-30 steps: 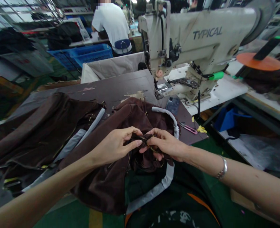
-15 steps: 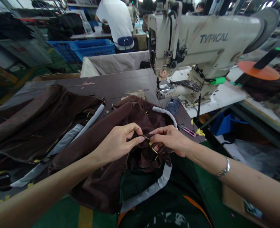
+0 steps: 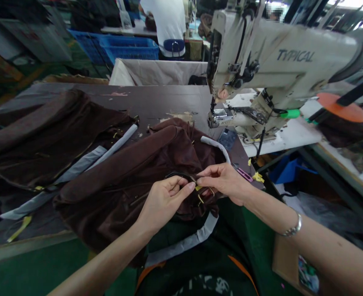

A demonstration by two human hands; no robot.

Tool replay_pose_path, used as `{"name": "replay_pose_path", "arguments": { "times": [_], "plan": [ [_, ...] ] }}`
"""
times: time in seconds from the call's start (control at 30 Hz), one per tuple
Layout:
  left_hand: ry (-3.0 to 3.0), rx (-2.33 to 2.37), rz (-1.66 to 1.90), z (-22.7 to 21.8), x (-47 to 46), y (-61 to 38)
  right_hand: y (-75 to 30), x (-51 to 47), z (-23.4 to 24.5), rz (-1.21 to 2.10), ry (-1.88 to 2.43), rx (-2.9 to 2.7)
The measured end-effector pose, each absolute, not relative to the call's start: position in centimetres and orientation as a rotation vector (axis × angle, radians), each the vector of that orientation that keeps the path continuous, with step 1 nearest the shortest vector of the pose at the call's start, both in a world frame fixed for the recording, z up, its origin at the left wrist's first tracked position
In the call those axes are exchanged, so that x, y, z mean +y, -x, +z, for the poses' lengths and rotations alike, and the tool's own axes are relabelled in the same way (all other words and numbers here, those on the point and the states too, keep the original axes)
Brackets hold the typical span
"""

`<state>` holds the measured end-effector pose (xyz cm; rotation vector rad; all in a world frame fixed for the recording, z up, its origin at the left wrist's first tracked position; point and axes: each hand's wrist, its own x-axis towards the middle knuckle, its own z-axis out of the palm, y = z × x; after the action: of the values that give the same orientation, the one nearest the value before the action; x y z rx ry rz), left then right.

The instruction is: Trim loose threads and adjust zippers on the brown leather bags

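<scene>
Brown leather jacket [image 3: 113, 176], soft and floppy, lies bunched on the dark counter [image 3: 156, 98] below a Typical sewing machine [image 3: 286, 57]; pale binding strip [image 3: 216, 146] loops beside it. Metal-toothed zipper [image 3: 193, 178], light and flexible, runs between both hands: left hand [image 3: 163, 205] and right hand [image 3: 224, 183] each have a narrow pinching grip on it, best held by its tape.

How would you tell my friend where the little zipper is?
Find the big cream sewing machine that says TYPICAL. In front of it, on the dark table, lies a crumpled brown garment. The zipper is the thin dark strip with tiny teeth, pinched between the left hand and right hand, not the pale tape strips nearby.
</scene>
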<state>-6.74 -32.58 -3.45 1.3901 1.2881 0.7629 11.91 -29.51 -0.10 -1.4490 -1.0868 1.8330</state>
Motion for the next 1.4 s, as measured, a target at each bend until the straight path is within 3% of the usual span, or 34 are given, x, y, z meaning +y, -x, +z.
{"name": "replay_pose_path", "arguments": {
  "times": [0.17, 0.4, 0.73, 1.4],
  "plan": [
    [-1.345, 1.233, 0.743, -3.4, -32.3, 6.4, -12.9, -29.1, -0.3, 1.713, 1.490, -1.274],
    [-1.516, 1.242, 0.697, -2.8, -31.8, 6.7, -13.0, -28.5, 0.1, 1.829, 1.405, -1.285],
    [-1.507, 1.190, 0.683, -2.2, -31.3, 6.2, -14.1, -26.9, 0.9, 1.854, 1.257, -1.735],
    [-1.438, 1.233, 0.753, -3.2, -30.6, 5.7, -12.6, -27.5, -0.6, 1.788, 1.351, -1.513]
  ]
}}
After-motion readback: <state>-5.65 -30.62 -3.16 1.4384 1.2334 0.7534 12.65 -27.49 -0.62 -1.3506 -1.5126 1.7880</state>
